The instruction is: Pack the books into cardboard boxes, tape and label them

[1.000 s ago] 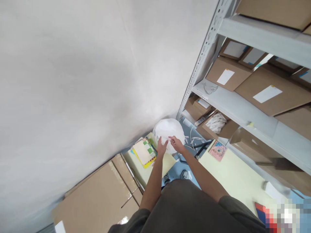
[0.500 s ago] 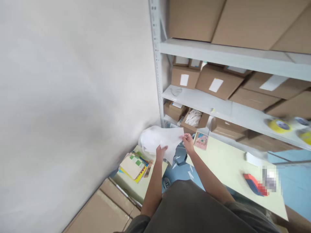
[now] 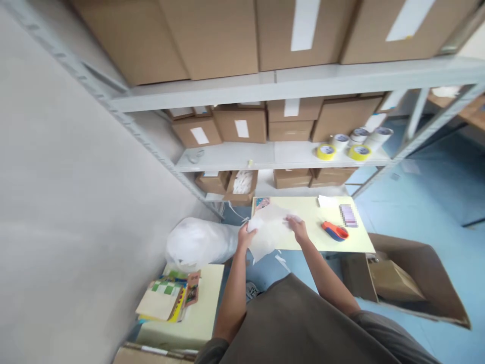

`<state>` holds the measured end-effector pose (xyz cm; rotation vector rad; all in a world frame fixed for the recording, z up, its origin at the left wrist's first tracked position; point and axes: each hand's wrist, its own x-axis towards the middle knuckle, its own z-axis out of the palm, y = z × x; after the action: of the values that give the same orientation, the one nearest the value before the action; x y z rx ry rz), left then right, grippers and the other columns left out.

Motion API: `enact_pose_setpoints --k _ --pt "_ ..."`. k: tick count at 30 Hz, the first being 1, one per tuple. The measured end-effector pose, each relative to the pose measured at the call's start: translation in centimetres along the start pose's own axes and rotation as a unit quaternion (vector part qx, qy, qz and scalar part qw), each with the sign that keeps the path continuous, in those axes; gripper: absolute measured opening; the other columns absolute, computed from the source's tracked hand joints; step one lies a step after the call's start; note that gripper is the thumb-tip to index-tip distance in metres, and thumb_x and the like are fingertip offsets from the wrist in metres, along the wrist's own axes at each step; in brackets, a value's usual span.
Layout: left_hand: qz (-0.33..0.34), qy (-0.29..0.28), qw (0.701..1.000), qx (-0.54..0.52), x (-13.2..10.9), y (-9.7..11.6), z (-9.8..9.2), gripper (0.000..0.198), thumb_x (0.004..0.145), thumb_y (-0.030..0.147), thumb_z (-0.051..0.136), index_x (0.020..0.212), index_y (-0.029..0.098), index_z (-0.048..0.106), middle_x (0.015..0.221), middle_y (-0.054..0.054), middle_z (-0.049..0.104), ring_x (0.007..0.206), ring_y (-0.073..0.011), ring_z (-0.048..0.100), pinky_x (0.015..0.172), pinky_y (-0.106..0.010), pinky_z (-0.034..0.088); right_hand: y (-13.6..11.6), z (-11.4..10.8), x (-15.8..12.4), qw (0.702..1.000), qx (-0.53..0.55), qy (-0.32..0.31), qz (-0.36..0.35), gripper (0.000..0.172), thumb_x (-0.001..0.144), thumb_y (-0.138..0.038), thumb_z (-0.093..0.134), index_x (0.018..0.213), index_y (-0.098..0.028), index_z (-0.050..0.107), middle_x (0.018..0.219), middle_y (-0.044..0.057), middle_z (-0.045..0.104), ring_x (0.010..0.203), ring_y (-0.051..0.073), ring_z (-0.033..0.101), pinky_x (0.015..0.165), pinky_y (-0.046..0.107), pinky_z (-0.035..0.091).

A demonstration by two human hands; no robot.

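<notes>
A thin, slightly see-through white packing sheet (image 3: 267, 235) hangs between my two hands, over the near left edge of the pale table (image 3: 303, 242). My left hand (image 3: 246, 236) pinches its left edge, thumb on top. My right hand (image 3: 297, 228) has its fingers closed on the right edge. Behind the sheet, a small pink and blue picture card (image 3: 262, 202) lies on the table, partly covered. To the left of my left hand rests a large roll of white packing material (image 3: 204, 242).
A stack of books and papers (image 3: 161, 301) lies on a low table at left. An orange and blue tape dispenser (image 3: 335, 231) sits on the pale table. Shelving (image 3: 235, 156) with cartons and tape rolls stands ahead. An open carton (image 3: 420, 273) is at right.
My view has turned right. Both hands have carried the white sheet from in front of the roll to over the pale table's edge, still gripping it.
</notes>
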<state>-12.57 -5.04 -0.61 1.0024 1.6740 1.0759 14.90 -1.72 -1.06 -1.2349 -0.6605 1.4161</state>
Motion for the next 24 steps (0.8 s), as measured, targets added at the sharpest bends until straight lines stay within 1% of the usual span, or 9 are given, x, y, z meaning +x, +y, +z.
enact_pose_setpoints --k 3,5,7,9,12,17,20,22,24 --pt "-0.05 -0.03 0.993 -0.107 1.1 0.2 4.3 0.047 0.059 0.017 0.087 0.105 0.016 0.076 0.095 -0.007 0.082 0.09 -0.025 0.077 0.083 -0.034 0.06 -1.2 -6.1 0.5 0.994 0.06 0.095 0.001 0.052 0.064 -0.053 0.091 0.1 -0.019 0.077 0.099 0.011 0.083 0.086 0.027 0.08 0.074 0.035 0.063" --pt "-0.065 -0.039 0.984 -0.162 1.9 0.2 6.6 0.051 0.057 0.017 0.087 0.108 0.016 0.076 0.097 -0.008 0.082 0.089 -0.0225 0.077 0.082 -0.033 0.06 -1.9 -9.5 0.7 0.988 0.081 0.133 -0.004 0.047 0.064 -0.048 0.089 0.099 -0.02 0.075 0.101 0.012 0.083 0.091 0.027 0.08 0.075 0.034 0.063" --pt "-0.062 -0.027 0.98 -0.185 2.8 0.3 8.4 0.051 0.057 0.017 0.087 0.107 0.017 0.077 0.098 -0.009 0.082 0.087 -0.0207 0.076 0.079 -0.031 0.059 -2.2 -12.2 0.6 0.984 0.084 0.158 -0.011 0.042 0.064 -0.044 0.088 0.095 -0.02 0.073 0.099 0.011 0.082 0.092 0.027 0.08 0.073 0.032 0.063" --pt "-0.052 0.002 0.984 -0.173 3.6 0.5 9.5 0.047 0.058 0.017 0.085 0.105 0.016 0.079 0.093 -0.008 0.081 0.081 -0.0191 0.075 0.073 -0.029 0.057 -2.0 -14.1 0.3 0.98 0.083 0.182 -0.008 0.037 0.064 -0.042 0.087 0.09 -0.021 0.069 0.093 0.008 0.081 0.088 0.025 0.079 0.07 0.029 0.062" --pt "-0.042 0.034 0.992 -0.114 4.9 0.3 10.0 0.043 0.058 0.016 0.082 0.101 0.016 0.081 0.078 -0.006 0.078 0.068 -0.017 0.069 0.063 -0.026 0.051 -0.8 -15.4 0.1 0.972 0.059 0.224 0.034 0.033 0.064 -0.038 0.086 0.082 -0.022 0.064 0.082 0.005 0.078 0.077 0.02 0.076 0.063 0.026 0.058" --pt "-0.088 0.011 0.996 0.008 7.7 -2.3 9.8 0.038 0.061 0.013 0.074 0.098 0.016 0.08 0.069 -0.002 0.073 0.059 -0.0157 0.065 0.06 -0.026 0.051 2.5 -15.7 0.5 0.952 -0.081 0.268 0.125 0.031 0.068 -0.037 0.086 0.074 -0.021 0.06 0.07 0.005 0.075 0.057 0.016 0.068 0.049 0.022 0.046" --pt "-0.119 -0.004 0.989 0.087 10.0 -4.9 10.7 0.039 0.062 0.01 0.072 0.1 0.017 0.078 0.072 -0.002 0.074 0.066 -0.019 0.069 0.067 -0.029 0.054 4.8 -16.0 1.4 0.937 -0.133 0.286 0.147 0.034 0.07 -0.037 0.087 0.07 -0.021 0.057 0.062 0.003 0.072 0.047 0.014 0.063 0.044 0.021 0.037" --pt "-0.133 -0.014 0.985 0.109 11.3 -6.8 11.8 0.043 0.062 0.008 0.072 0.103 0.018 0.077 0.075 -0.002 0.075 0.077 -0.0226 0.074 0.076 -0.031 0.056 6.3 -16.5 2.4 0.926 -0.172 0.297 0.156 0.035 0.072 -0.038 0.086 0.071 -0.023 0.055 0.058 0.001 0.069 0.045 0.014 0.06 0.043 0.022 0.036" --pt "-0.141 -0.023 0.983 0.118 12.4 -8.6 12.9 0.05 0.063 0.008 0.073 0.112 0.019 0.076 0.085 -0.005 0.078 0.092 -0.0262 0.076 0.088 -0.035 0.057 7.9 -17.1 3.4 0.914 -0.213 0.304 0.162 0.034 0.076 -0.041 0.084 0.073 -0.024 0.054 0.056 -0.001 0.068 0.043 0.014 0.059 0.045 0.023 0.039"
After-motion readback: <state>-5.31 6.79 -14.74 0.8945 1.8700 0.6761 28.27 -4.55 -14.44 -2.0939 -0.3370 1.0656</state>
